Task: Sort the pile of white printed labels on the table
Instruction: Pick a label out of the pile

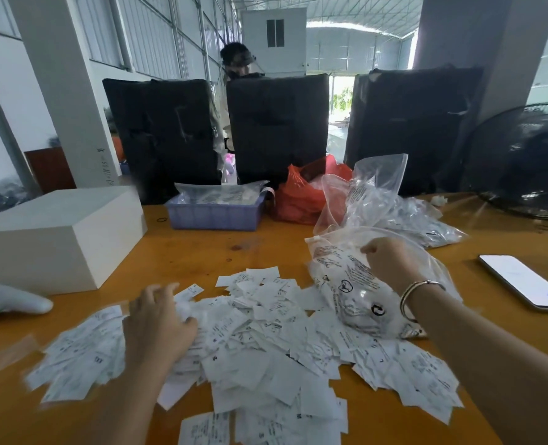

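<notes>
Where the orange wooden table lies nearest the camera, the pile of white printed labels is spread loosely across it. The left hand is laid on the pile's left part, fingers bent over the labels; whether any label is pinched cannot be told, since motion blur obscures it. The right hand, a bangle at its wrist, is closed on a clear printed plastic bag resting against the pile's right edge. A white box, a blue basket, a red bag, a phone and a fan are placed around. Black bundles are stood behind, inside a metal-roofed hall.
</notes>
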The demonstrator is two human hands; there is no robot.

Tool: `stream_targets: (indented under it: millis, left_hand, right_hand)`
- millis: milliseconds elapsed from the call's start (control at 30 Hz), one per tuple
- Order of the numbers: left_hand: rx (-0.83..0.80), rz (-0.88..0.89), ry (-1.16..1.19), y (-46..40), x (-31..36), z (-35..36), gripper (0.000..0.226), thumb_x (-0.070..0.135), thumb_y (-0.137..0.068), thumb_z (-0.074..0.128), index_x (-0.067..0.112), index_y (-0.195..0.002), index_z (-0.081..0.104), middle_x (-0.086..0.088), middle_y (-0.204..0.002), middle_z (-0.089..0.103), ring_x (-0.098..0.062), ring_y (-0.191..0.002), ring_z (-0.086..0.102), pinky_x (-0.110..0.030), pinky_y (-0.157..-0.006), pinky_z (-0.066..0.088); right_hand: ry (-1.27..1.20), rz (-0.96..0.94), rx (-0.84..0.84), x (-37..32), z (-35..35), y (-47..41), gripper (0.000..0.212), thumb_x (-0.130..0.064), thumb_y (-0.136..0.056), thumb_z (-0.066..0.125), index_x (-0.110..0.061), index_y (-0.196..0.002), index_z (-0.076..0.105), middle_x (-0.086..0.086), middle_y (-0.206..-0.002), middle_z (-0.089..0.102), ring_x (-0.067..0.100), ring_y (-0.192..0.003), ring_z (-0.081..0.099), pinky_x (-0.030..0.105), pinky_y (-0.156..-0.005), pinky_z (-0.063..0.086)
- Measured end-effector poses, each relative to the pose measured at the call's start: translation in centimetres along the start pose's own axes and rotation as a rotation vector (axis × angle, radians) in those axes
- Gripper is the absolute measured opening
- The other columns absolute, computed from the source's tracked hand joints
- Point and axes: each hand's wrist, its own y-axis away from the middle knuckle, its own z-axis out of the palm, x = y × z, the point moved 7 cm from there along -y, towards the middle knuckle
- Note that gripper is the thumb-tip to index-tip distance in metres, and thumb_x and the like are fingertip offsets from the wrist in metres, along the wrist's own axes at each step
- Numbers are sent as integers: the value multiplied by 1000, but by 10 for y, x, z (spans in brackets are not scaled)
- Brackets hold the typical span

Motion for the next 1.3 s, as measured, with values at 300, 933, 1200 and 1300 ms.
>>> stream_targets:
  millis: [300,933,1200,1300]
  left_hand:
    - [134,254,142,18,41,-11,42,23,-79,73,16,-119,63,-7,-128,55,-29,-114,46,-39,-87,43]
    - [-645,332,1193,63,107,6,41,53,-91,49,22,-106,70,-2,-81,69,-17,-76,65,-26,-69,49]
    - [-553,235,1135,57,99,8,12,20,-92,62,18,-95,74,1,-84,73,-10,-83,68,-18,-72,52]
    - [-448,212,1096,54,95,8,9,16,-88,67,19,-82,73,8,-70,69,-1,-68,62,-11,-64,48]
  right_hand:
    - [-107,9,37,21,34,-6,7,-18,-81,64,-11,-81,65,3,-76,61,18,-70,54,27,-55,40]
    - [-1246,-261,-800,-115,63,150,37,-52,-87,47,-25,-79,71,8,-76,70,17,-60,61,23,-54,48]
    - [-1308,-134,-715,-100,75,144,40,-41,-96,42,-17,-75,65,11,-75,68,21,-59,60,26,-50,45]
    - [-1255,-164,-669,-101,75,141,39,-33,-99,38,-20,-70,60,5,-66,64,18,-54,57,25,-48,45]
